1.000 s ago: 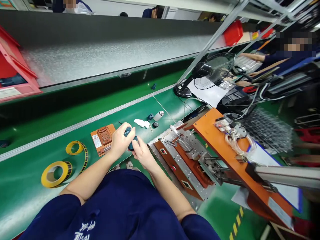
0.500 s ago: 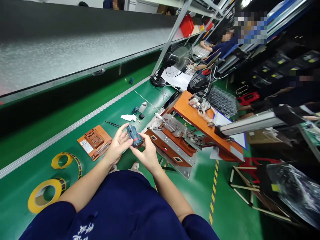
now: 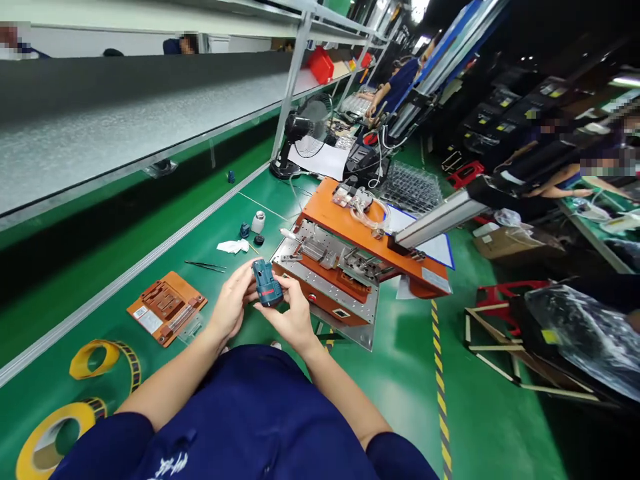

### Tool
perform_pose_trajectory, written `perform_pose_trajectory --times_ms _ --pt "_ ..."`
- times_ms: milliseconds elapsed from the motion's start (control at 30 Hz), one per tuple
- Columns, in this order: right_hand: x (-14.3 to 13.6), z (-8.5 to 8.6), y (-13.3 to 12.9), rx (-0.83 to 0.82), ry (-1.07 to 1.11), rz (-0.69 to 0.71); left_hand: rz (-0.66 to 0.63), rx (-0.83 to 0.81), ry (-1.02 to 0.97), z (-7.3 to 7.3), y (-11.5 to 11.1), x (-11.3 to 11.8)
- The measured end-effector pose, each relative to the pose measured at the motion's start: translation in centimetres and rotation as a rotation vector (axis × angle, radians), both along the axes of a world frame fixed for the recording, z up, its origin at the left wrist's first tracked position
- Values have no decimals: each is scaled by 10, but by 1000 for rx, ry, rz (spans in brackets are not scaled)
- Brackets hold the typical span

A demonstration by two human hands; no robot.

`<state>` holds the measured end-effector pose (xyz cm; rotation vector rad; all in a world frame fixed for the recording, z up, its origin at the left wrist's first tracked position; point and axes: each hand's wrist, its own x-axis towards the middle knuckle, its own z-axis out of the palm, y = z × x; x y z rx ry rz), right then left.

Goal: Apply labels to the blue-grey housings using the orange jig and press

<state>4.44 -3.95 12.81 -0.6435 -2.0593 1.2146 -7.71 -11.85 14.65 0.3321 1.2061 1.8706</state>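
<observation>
- The left hand (image 3: 233,300) curls its fingers against the left side of a dark-teal plastic housing (image 3: 267,283) with a red mark near its lower end.
- The right hand (image 3: 295,310) grips the housing's right side, thumb at its near end; fingers behind it are hidden.
- The housing is held up between both hands, in front of the person's body.
- Left of the hands, an orange rectangular fixture (image 3: 183,291) with a white label lies on the green workbench (image 3: 210,233).
- Slender dark tweezers (image 3: 205,266) lie just beyond the fixture.
- Farther off stand a small dark-teal part (image 3: 244,230) and a white bottle (image 3: 258,221), near a crumpled white sheet (image 3: 233,247).
- To the right is an orange-panelled metal machine (image 3: 325,208).
</observation>
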Motion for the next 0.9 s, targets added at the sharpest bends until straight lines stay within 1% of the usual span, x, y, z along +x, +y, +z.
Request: perform_pose_trajectory --times_ms 100,167,200,267,333,400,467,567,733,800,900 --pt "17 4 13 -98 30 -22 -35 -30 50 -1 15 12" --pt "27 2 23 -94 37 -55 -66 -41 65 -1 26 23" --pt "32 -1 28 -63 39 -70 -86 -32 71 -2 31 28" --pt "41 -7 37 69 46 -89 -136 17 99 -1 41 39" --pt "49 -13 47 250 50 -92 -166 67 139 1 51 49" --pt "55 -18 56 389 33 -96 -149 50 148 3 61 57" --pt "60 -20 64 439 24 -101 -132 -15 103 6 69 62" --pt "64 -21 73 423 84 -103 -141 -66 42 10 77 65" --pt "65 -20 83 364 181 -89 -157 -34 50 13 82 66" --pt "67 -16 85 338 188 -46 -154 -8 41 14 83 65" --pt "71 -5 88 257 209 26 -132 -4 33 17 80 62"
